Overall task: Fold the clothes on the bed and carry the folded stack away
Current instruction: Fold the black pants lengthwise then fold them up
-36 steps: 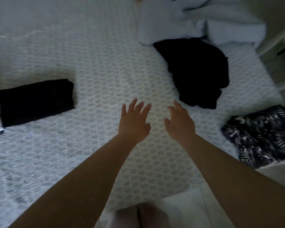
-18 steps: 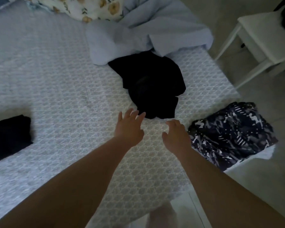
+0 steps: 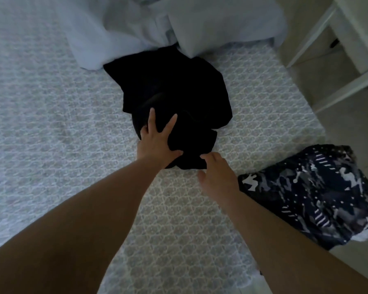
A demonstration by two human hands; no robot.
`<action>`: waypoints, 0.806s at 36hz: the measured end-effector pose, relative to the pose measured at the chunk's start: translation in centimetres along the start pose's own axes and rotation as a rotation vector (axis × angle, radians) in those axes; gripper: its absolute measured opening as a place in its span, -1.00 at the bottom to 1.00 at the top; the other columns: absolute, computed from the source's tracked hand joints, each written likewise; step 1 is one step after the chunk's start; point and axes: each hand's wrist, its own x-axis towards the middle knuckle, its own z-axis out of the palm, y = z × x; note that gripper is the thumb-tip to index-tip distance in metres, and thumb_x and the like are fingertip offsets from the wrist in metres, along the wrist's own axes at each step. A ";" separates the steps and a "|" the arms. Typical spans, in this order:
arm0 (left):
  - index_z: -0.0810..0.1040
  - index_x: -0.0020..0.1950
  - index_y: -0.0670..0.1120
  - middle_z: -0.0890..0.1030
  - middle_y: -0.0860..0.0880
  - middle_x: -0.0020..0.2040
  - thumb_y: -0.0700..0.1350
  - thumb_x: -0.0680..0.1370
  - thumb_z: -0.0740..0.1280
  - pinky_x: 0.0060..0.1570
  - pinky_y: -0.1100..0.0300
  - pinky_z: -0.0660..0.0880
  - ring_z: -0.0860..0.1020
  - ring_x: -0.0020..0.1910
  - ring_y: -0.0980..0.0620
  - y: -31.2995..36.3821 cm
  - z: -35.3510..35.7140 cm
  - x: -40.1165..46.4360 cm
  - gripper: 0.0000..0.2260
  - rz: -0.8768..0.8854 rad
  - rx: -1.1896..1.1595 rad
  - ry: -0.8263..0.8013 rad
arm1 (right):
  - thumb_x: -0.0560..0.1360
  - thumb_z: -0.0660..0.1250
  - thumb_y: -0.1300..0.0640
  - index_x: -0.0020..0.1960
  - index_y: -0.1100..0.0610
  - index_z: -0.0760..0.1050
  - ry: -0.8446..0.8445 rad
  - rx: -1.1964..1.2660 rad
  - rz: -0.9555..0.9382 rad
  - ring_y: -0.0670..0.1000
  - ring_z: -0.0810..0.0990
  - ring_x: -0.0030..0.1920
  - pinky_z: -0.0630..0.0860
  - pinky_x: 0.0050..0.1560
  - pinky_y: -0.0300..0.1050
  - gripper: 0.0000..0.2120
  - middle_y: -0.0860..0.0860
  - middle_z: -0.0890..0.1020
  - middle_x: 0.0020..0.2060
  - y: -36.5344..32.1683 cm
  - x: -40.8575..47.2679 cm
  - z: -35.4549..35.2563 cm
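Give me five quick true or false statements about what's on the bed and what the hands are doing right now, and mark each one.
1. The left hand rests on the crumpled black garment. True.
2. The right hand holds the patterned garment. False: it reaches the black garment's near edge, and the patterned one lies untouched beside the forearm.
3. The black garment is neatly folded. False: it lies in a rumpled heap.
4. A pale blue blanket lies bunched beyond the black garment. True.
5. The patterned garment lies in the middle of the bed. False: it sits at the bed's right edge.
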 end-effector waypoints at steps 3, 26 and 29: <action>-0.11 0.53 0.26 0.07 -0.13 0.49 -0.07 0.53 0.30 -0.19 0.03 0.44 0.49 0.08 -0.25 -0.5 -0.1 2.0 -0.25 -0.053 0.035 -0.017 | 0.60 0.17 0.05 0.44 0.07 0.21 0.021 0.025 -0.019 0.04 0.33 0.32 0.41 0.21 -0.06 -0.57 0.02 0.28 0.37 0.7 0.6 0.1; 0.58 -0.02 0.11 0.63 0.02 -0.14 -0.05 0.54 0.35 -0.27 0.16 0.53 0.58 -0.24 0.08 -4.0 -8.7 -9.1 -0.94 -0.213 -0.717 -0.129 | 0.46 0.44 0.09 0.17 0.17 0.45 -0.308 0.909 0.621 0.01 0.48 -0.25 0.35 -0.48 -0.25 -0.65 0.03 0.50 -0.24 -5.9 -1.8 -6.3; 0.58 -0.06 0.07 0.64 0.00 -0.07 0.01 0.56 0.30 -0.18 0.19 0.49 0.58 -0.13 0.05 -5.0 -12.0 -10.2 -0.92 -0.282 -0.781 0.020 | 0.41 0.46 -0.10 0.31 0.13 0.42 -0.277 0.880 0.535 0.06 0.54 -0.13 0.42 -0.40 -0.18 -0.44 0.08 0.60 -0.03 -8.1 -2.7 -8.8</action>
